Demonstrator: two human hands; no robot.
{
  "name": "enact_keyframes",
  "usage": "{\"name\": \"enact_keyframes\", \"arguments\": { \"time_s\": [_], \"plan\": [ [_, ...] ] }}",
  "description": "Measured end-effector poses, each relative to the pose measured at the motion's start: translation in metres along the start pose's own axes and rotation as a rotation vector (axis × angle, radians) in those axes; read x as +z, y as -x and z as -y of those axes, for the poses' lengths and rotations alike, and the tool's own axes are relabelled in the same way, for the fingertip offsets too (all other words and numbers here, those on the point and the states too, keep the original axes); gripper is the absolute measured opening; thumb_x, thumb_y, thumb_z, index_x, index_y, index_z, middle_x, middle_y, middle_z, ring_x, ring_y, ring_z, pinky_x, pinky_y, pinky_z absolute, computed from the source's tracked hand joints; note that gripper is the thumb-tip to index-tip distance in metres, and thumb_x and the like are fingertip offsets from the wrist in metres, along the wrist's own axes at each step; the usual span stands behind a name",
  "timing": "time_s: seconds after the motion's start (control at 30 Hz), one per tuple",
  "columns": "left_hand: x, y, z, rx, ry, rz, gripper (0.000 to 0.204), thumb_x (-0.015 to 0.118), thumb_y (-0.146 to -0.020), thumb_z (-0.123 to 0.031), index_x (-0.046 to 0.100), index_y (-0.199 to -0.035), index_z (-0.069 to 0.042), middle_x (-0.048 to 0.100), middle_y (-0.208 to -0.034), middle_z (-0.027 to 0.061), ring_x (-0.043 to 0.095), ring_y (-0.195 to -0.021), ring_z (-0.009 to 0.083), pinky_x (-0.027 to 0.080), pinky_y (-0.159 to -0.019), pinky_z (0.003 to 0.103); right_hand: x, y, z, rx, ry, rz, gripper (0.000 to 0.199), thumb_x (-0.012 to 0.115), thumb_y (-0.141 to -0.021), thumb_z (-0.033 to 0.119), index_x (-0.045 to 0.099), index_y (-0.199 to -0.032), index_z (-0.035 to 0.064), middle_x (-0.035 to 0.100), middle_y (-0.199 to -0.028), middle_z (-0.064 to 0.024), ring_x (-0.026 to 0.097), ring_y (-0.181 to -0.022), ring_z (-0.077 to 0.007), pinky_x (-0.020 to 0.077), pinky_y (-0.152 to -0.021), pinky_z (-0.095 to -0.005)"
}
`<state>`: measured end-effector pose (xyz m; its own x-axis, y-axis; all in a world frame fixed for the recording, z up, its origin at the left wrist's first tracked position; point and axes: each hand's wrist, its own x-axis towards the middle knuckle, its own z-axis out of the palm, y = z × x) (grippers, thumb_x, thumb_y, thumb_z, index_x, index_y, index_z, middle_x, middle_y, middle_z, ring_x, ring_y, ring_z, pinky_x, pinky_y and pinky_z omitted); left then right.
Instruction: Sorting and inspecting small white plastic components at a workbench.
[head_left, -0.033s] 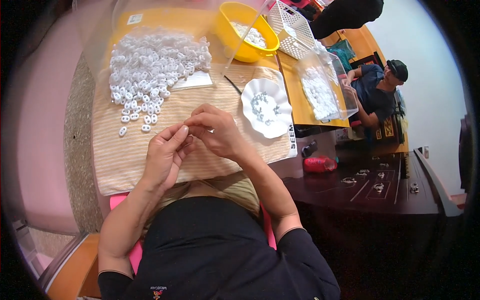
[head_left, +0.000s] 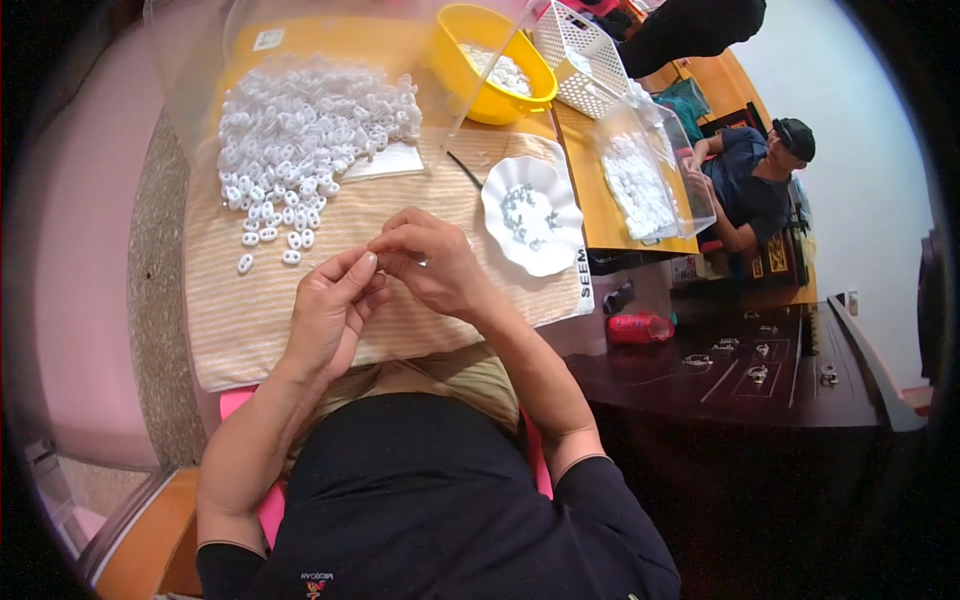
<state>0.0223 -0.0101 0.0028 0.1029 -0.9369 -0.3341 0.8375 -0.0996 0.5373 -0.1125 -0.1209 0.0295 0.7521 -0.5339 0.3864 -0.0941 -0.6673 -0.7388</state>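
**Two Hands, One Close Pinch, Many Small Parts to Lose**

Saw the bare left hand (head_left: 328, 305) and the bare right hand (head_left: 437, 268) brought together above the orange-and-white striped cloth (head_left: 250, 335), thumb and forefinger of each closed narrowly at one meeting point. Could not tell what the fingers (head_left: 361, 268) held, with the tips hiding the gap. Spotted only a small white speck (head_left: 421, 263) at the right hand, too tiny to identify.

Found the heap of white plastic two-holed ovals (head_left: 300, 135) beyond the hands, toward the left, with a few loose ovals (head_left: 291, 257) strayed nearest the left hand. Found the scalloped white bowl (head_left: 547, 263), with small grey bits (head_left: 537, 243) inside, beyond the right wrist and apart from it.

Judged a slip the likeliest trouble: with so narrow a hold, could have lost a tiny part through uneven pressure, then lost sight of it against the pale stripes. Could also have misaligned a part for want of a clear look past the fingertips.

Rated the bowl next: with an outward swing of the right forearm, might have nudged it and scattered the bits, or caught the thin black stick (head_left: 465, 170) beside the rim. Could have swept stray ovals away with a careless left reach, or started a slide by disturbing the loose heap.
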Motion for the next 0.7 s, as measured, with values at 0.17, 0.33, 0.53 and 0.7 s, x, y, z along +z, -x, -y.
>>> {"name": "enact_keyframes", "arguments": {
  "time_s": [0.17,0.33,0.53,0.7],
  "plan": [
    [0.000,-0.002,0.003,0.008,-0.043,0.003,0.018,0.064,-0.091,-0.014,0.063,-0.105,-0.002,0.066,-0.091,0.0044,0.063,-0.078,0.0107,0.056,-0.072,0.024,-0.002,0.008,0.001,0.173,-0.194,-0.005,0.015,0.069,-0.084,0.005,0.065,-0.097,0.0019,0.061,-0.084,-0.0075,0.059,-0.071,-0.0125,0.0475,-0.061,-0.0253],
    [0.002,0.003,0.001,0.011,-0.102,0.030,0.019,0.065,-0.091,-0.015,0.063,-0.106,-0.005,0.067,-0.088,0.0057,0.064,-0.075,0.0124,0.057,-0.069,0.026,-0.033,0.020,0.016,0.190,-0.077,-0.028,0.015,0.069,-0.085,0.007,0.065,-0.098,-0.0001,0.064,-0.087,-0.0087,0.060,-0.076,-0.0140,0.0480,-0.067,-0.0255],
    [0.008,0.004,0.000,0.022,-0.133,0.040,0.014,0.063,-0.092,-0.014,0.062,-0.102,-0.004,0.066,-0.086,0.0045,0.064,-0.072,0.0107,0.058,-0.067,0.026,-0.098,0.049,-0.034,0.404,0.087,-0.272,0.013,0.068,-0.084,0.002,0.068,-0.097,-0.0008,0.067,-0.081,-0.0047,0.059,-0.066,-0.0078,0.0482,-0.061,-0.0226],
    [0.008,0.003,0.001,0.011,-0.134,0.027,0.012,0.064,-0.091,-0.011,0.063,-0.099,-0.003,0.066,-0.088,0.0053,0.063,-0.076,0.0108,0.058,-0.072,0.027,-0.139,0.053,-0.057,0.545,0.382,-0.211,0.016,0.068,-0.081,0.009,0.069,-0.094,0.0005,0.069,-0.078,-0.0109,0.065,-0.070,-0.0176,0.0510,-0.066,-0.0285]
  ]
}}
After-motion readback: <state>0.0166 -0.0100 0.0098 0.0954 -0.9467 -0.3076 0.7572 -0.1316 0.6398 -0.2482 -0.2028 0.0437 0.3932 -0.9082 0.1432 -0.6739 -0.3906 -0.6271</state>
